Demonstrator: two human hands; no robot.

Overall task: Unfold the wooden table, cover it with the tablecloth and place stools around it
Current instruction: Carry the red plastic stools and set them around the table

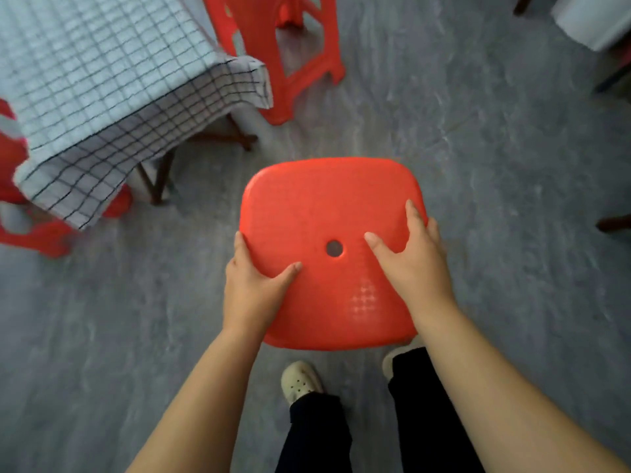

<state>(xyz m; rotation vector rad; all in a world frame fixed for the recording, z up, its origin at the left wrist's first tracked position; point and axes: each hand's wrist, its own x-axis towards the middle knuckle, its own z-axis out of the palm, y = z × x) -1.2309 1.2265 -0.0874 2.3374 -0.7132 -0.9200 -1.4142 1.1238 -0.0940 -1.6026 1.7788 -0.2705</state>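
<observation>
I hold a red plastic stool (pixel 324 206) by its seat, seen from above, with a round hole in the middle. My left hand (pixel 254 288) grips the seat's left edge, thumb on top. My right hand (pixel 415 257) grips the right edge, thumb lying on the seat. The table stands at the upper left under a white tablecloth (pixel 99 80) with a dark grid; dark wooden legs (pixel 160 179) show beneath it. A second red stool (pixel 290 52) stands beyond the table's corner. A third red stool (pixel 41 230) sits at the left, partly under the cloth.
Grey floor (pixel 478 165) spreads all around. My feet in pale shoes (pixel 300 380) and dark trousers are below the held stool. A white object (pixel 590 18) and dark furniture legs (pixel 614 221) sit at the right edge.
</observation>
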